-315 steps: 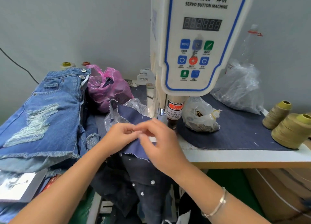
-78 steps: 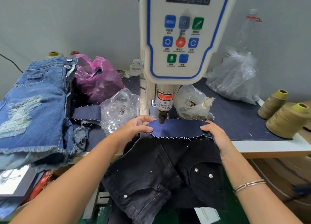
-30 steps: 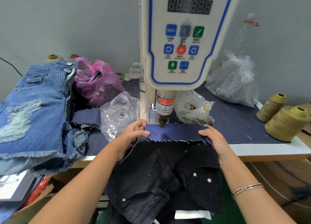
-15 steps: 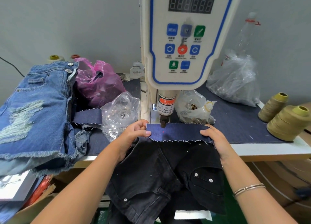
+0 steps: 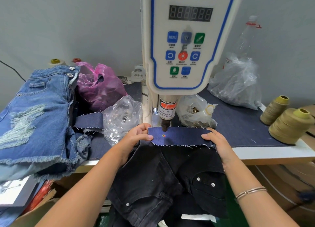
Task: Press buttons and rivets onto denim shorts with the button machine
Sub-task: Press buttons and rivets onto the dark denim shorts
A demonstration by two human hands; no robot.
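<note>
Pinching the dark blue denim strip [image 5: 180, 136] at its nine o'clock end, the left hand [image 5: 136, 137] holds it under the white button machine's punch [image 5: 165, 127]; the right hand [image 5: 217, 139] grips its three o'clock end, black denim shorts [image 5: 163, 179] hanging at six o'clock

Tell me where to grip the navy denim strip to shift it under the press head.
Pinch the navy denim strip at its two short ends, from the near side, as the left hand and right hand do, clear of the press head near the rivet.

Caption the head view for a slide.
Both hands, left hand and right hand, hold a denim strip under the button machine.
</note>
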